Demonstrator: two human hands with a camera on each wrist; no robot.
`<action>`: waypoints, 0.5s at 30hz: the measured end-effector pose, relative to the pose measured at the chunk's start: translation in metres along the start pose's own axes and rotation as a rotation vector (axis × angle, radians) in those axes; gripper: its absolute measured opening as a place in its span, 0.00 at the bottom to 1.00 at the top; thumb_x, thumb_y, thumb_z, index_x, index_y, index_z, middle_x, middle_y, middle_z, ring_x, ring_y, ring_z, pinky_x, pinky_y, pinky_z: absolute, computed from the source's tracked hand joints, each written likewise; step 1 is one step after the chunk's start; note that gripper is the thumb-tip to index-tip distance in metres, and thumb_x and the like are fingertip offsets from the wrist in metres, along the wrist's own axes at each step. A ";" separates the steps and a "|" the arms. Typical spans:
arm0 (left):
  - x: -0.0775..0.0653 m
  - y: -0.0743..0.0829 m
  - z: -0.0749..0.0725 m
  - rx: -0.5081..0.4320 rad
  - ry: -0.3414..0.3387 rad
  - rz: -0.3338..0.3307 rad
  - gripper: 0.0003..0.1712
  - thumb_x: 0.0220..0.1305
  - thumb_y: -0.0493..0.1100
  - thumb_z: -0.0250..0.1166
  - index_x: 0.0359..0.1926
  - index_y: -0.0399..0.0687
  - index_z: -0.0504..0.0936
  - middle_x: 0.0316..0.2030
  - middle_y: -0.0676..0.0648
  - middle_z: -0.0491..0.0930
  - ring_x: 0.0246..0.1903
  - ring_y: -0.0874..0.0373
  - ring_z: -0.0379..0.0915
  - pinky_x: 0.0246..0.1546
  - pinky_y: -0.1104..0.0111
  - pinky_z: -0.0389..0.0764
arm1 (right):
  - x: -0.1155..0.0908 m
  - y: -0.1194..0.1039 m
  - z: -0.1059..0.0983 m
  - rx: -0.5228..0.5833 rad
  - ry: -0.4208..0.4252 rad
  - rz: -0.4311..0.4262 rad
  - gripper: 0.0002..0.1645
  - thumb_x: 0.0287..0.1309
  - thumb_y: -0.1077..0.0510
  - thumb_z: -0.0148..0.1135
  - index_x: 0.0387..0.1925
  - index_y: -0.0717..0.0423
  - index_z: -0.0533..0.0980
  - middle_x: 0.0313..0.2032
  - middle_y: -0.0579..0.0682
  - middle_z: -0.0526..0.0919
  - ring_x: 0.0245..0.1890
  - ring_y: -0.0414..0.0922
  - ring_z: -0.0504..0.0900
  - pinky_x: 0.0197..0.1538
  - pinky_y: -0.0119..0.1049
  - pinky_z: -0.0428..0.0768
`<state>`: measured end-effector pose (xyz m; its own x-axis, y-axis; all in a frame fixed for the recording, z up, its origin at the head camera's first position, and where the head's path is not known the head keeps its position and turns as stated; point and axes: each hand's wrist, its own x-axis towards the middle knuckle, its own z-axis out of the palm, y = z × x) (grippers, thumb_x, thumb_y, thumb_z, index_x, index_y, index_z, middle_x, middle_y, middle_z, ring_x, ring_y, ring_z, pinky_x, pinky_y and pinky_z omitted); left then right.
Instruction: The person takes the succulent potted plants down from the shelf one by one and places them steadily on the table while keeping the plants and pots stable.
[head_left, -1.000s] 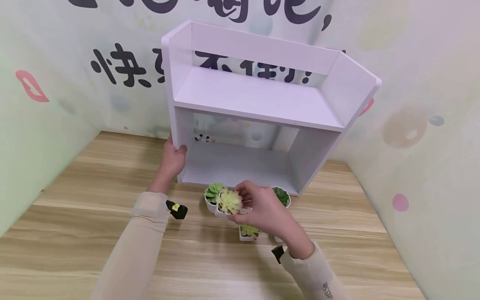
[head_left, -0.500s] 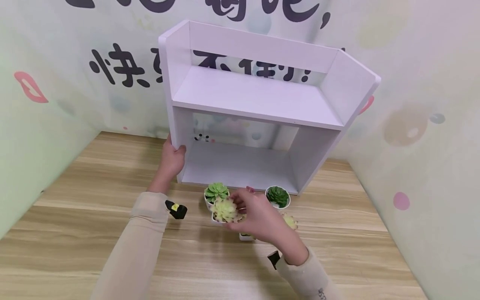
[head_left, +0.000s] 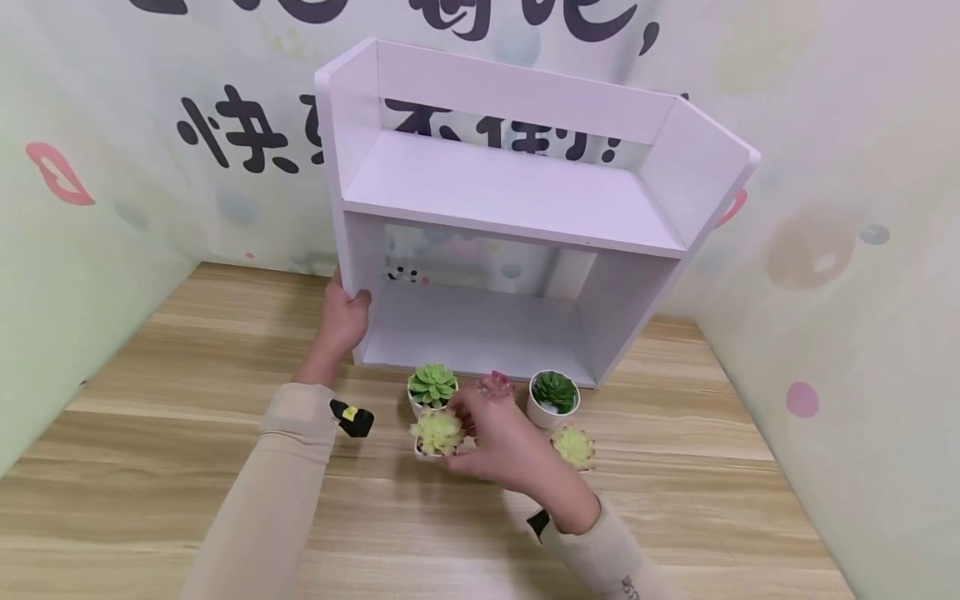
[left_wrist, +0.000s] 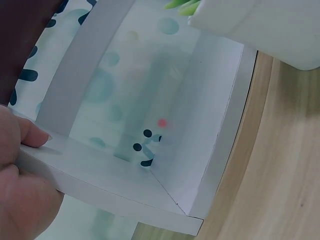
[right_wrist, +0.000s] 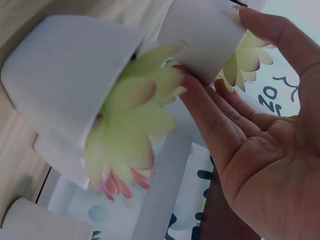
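Note:
In the head view my left hand [head_left: 345, 321] grips the left side panel of a white two-tier shelf [head_left: 517, 225], thumb on its inner face. My right hand [head_left: 510, 442] holds a small white pot with a pale yellow-green succulent [head_left: 437, 433] between thumb and fingers, just in front of a green potted succulent [head_left: 432, 385]. In the right wrist view the held pot [right_wrist: 202, 37] is tilted with the camera, and a nearer white pot [right_wrist: 65, 75] bears a similar yellowish plant. Whether the held pot touches the table cannot be told.
A pink succulent [head_left: 496, 385], partly behind my right hand, stands near the shelf's front edge. Right of it are a dark green potted succulent [head_left: 554, 393] and another yellowish one [head_left: 573, 447]. The wooden table [head_left: 187, 467] meets printed walls at back and sides.
My right hand has moved the yellowish potted succulent left and toward me, uncovering the pink, dark green and right-hand yellowish plants. A pot below the hand is now covered. My left hand stays put.

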<state>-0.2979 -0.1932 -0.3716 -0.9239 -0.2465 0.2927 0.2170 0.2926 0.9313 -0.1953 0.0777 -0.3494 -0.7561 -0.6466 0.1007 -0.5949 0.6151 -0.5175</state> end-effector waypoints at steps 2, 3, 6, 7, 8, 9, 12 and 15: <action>0.000 0.000 0.000 -0.004 -0.004 -0.004 0.33 0.70 0.30 0.45 0.74 0.30 0.55 0.67 0.25 0.66 0.68 0.32 0.63 0.71 0.41 0.64 | 0.000 0.000 0.002 -0.024 -0.015 0.008 0.32 0.43 0.52 0.81 0.49 0.57 0.77 0.39 0.48 0.85 0.40 0.41 0.84 0.45 0.32 0.84; 0.000 0.001 0.001 -0.004 -0.004 -0.006 0.33 0.70 0.30 0.45 0.74 0.30 0.54 0.68 0.25 0.66 0.68 0.32 0.63 0.71 0.40 0.64 | 0.000 0.000 0.002 -0.039 -0.022 0.012 0.32 0.43 0.52 0.81 0.50 0.57 0.77 0.39 0.48 0.86 0.40 0.42 0.85 0.44 0.32 0.84; 0.000 0.001 0.001 -0.010 -0.007 -0.011 0.33 0.70 0.30 0.45 0.75 0.31 0.54 0.68 0.26 0.66 0.69 0.32 0.63 0.71 0.40 0.64 | 0.000 0.000 0.005 -0.068 -0.043 0.022 0.33 0.43 0.51 0.81 0.50 0.56 0.77 0.39 0.49 0.87 0.39 0.42 0.85 0.44 0.31 0.84; 0.000 0.001 0.000 -0.012 -0.008 -0.009 0.33 0.70 0.30 0.45 0.75 0.31 0.54 0.68 0.26 0.65 0.69 0.32 0.62 0.71 0.40 0.63 | 0.000 0.000 0.006 -0.075 -0.049 0.024 0.34 0.42 0.51 0.81 0.51 0.56 0.77 0.39 0.49 0.87 0.38 0.42 0.85 0.43 0.31 0.84; 0.000 0.002 0.000 -0.010 -0.008 -0.009 0.33 0.70 0.30 0.45 0.75 0.31 0.54 0.68 0.26 0.65 0.69 0.33 0.62 0.71 0.40 0.63 | 0.001 0.000 0.007 -0.079 -0.052 0.025 0.34 0.42 0.51 0.81 0.51 0.56 0.77 0.39 0.50 0.87 0.38 0.42 0.85 0.43 0.31 0.84; -0.001 0.002 0.000 -0.011 -0.009 -0.009 0.33 0.70 0.30 0.45 0.75 0.31 0.54 0.68 0.26 0.65 0.69 0.33 0.62 0.71 0.40 0.63 | 0.001 0.000 0.008 -0.083 -0.056 0.025 0.34 0.41 0.51 0.81 0.51 0.56 0.77 0.38 0.50 0.87 0.37 0.41 0.85 0.42 0.30 0.84; -0.001 0.002 0.000 -0.011 -0.012 -0.006 0.33 0.70 0.30 0.45 0.75 0.31 0.54 0.69 0.26 0.65 0.69 0.33 0.62 0.71 0.40 0.63 | 0.003 0.001 0.011 -0.096 -0.059 0.029 0.35 0.41 0.51 0.81 0.52 0.55 0.77 0.38 0.49 0.87 0.35 0.41 0.85 0.41 0.29 0.83; -0.001 0.003 0.000 -0.012 -0.013 -0.004 0.33 0.70 0.30 0.45 0.75 0.31 0.54 0.69 0.26 0.65 0.69 0.32 0.62 0.71 0.40 0.63 | 0.004 0.000 0.013 -0.120 -0.058 0.035 0.35 0.41 0.50 0.81 0.52 0.55 0.77 0.37 0.47 0.87 0.32 0.38 0.83 0.39 0.27 0.82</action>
<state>-0.2960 -0.1922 -0.3695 -0.9286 -0.2360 0.2865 0.2172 0.2806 0.9349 -0.1942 0.0693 -0.3602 -0.7619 -0.6468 0.0338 -0.5997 0.6848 -0.4141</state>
